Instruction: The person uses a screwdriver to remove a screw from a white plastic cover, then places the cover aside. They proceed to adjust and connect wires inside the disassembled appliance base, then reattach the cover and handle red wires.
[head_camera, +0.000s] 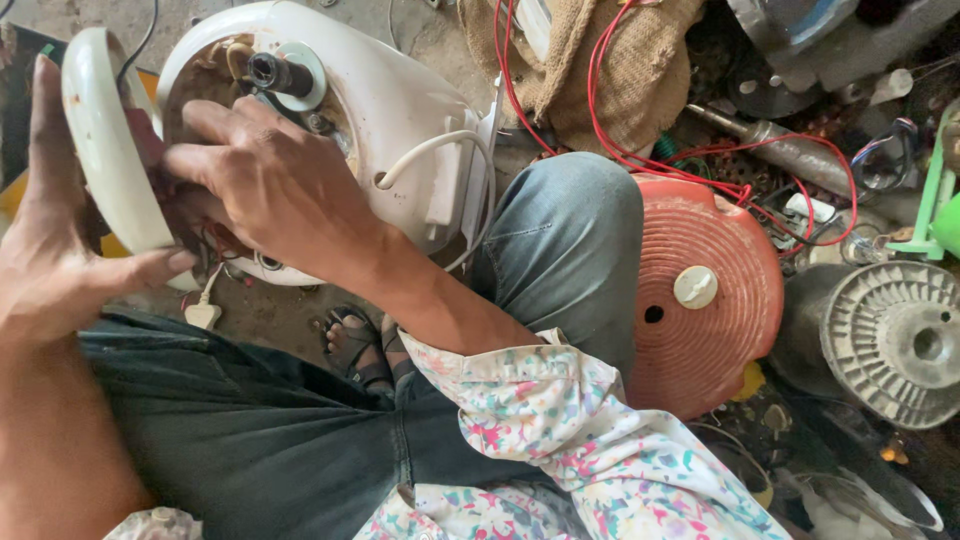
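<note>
A white fan motor housing (375, 95) lies on its side between my knees, with its black shaft (275, 72) pointing toward me. My left hand (45, 250) grips a white round cover (100, 140) by its rim, held just off the housing's open end. My right hand (265, 185) reaches into the gap between cover and housing, fingers bent among the wires there. A white cord (440, 145) loops out of the housing's side. What the right fingertips touch is hidden behind the cover.
A ribbed orange round cover (700, 290) lies right of my knee. Red wires (640, 150) trail over burlap sacking (610, 70). A grey finned metal disc (895, 340) and assorted metal parts crowd the right side. A white plug (203, 313) lies on the floor near my sandalled foot (352, 345).
</note>
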